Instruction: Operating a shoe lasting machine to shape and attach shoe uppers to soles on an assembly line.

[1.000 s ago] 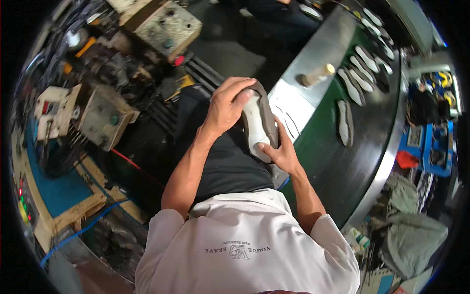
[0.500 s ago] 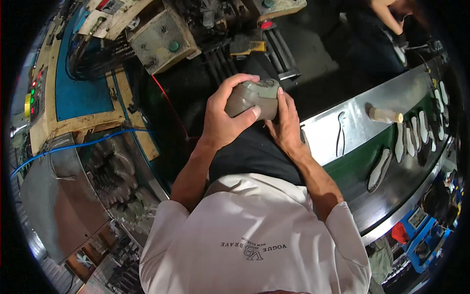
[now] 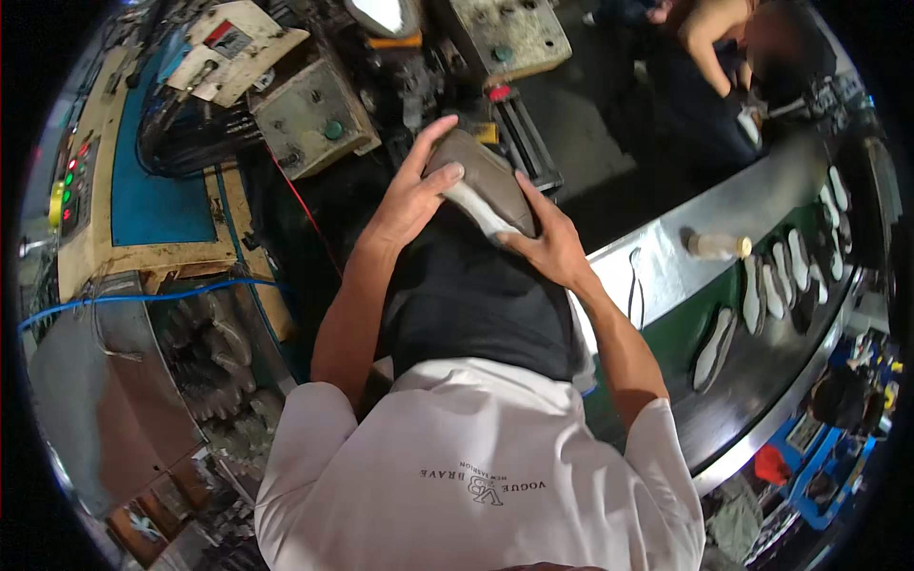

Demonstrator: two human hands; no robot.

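A grey-brown shoe upper [image 3: 483, 176], stretched over a last, is held tilted between my two hands above my lap. A whitish strip of its sole side shows along the lower left edge. My left hand [image 3: 411, 202] grips the far left end, thumb on the pale underside and fingers reaching round the far side. My right hand [image 3: 552, 240] closes on the near right end, its thumb by the end of the white strip. The fingers under the upper are partly hidden.
Ahead stands a machine with a metal box [image 3: 314, 119]. At right, a conveyor ledge [image 3: 657, 233] carries pliers [image 3: 635, 285], a bottle [image 3: 716, 246] and several pale insoles [image 3: 714, 350]. Lasts [image 3: 214, 328] fill a rack at left. Another person [image 3: 709, 57] sits far right.
The shoe upper has been turned: the last's top faced up before, and now its long side and white underside show. Both hands shifted their grip with it; the view moved slightly.
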